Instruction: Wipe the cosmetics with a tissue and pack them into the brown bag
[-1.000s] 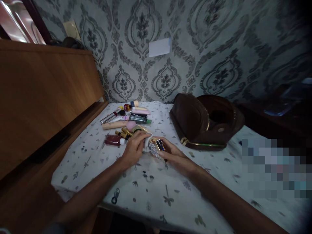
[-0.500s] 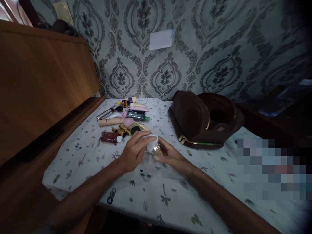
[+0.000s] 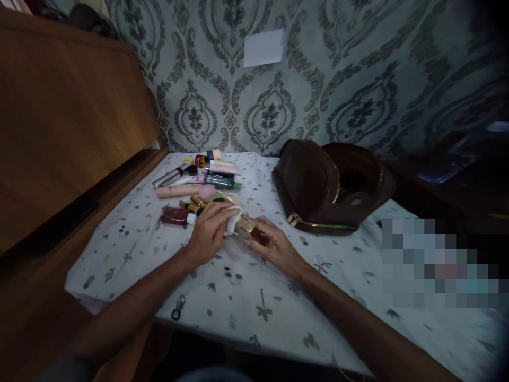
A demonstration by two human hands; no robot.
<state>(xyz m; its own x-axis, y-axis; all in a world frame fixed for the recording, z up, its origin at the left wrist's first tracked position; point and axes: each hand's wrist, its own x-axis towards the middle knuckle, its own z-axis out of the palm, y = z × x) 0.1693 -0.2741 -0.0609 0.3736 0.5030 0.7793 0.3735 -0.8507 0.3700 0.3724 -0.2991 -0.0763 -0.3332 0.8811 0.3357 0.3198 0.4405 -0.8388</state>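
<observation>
— Where does the gold case (image 3: 246, 225) lie?
— Grasped in the right hand (image 3: 275, 246), on the side facing the left hand (image 3: 208, 231).
— And what does that one grip?
— A white cloth (image 3: 233, 219), just beside the case; contact between them, I cannot tell.
— Nearby?
— Bottle (image 3: 175, 216) at left, bag (image 3: 308, 183) at right rear.

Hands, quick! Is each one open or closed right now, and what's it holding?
Left hand: closed, holding a white cloth-like piece.
Right hand: closed, holding a shiny gold item; exactly what it is cannot be told.
</observation>
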